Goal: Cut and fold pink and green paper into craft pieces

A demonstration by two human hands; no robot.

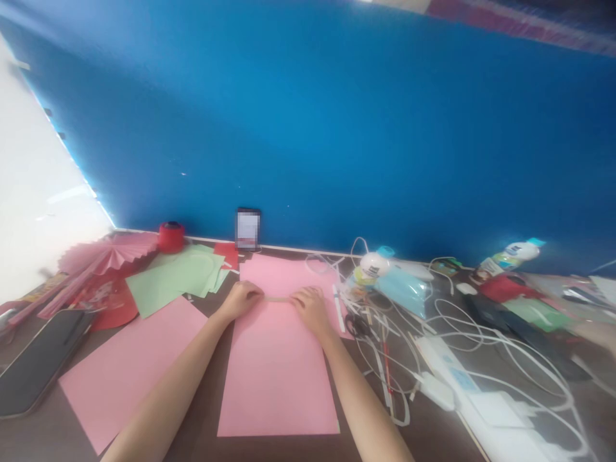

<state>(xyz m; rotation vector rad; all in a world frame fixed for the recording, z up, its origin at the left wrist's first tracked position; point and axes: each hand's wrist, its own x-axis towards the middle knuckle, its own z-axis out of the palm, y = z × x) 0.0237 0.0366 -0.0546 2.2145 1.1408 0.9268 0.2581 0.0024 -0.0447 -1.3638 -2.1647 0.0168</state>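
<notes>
In front of me lies a long sheet of pink paper, its far edge turned into a narrow folded strip. My left hand has its fingers curled closed on the left end of that strip. At the strip's right end, my right hand grips the fold with bent fingers pressed on it. More pink paper lies flat beyond and under the fold. How the thumbs sit is partly hidden.
Left: a loose pink sheet, green papers, a pink paper fan, a red tape roll and a phone. Right: scissors, tangled white cables, a power strip and a glue bottle. A blue wall stands behind.
</notes>
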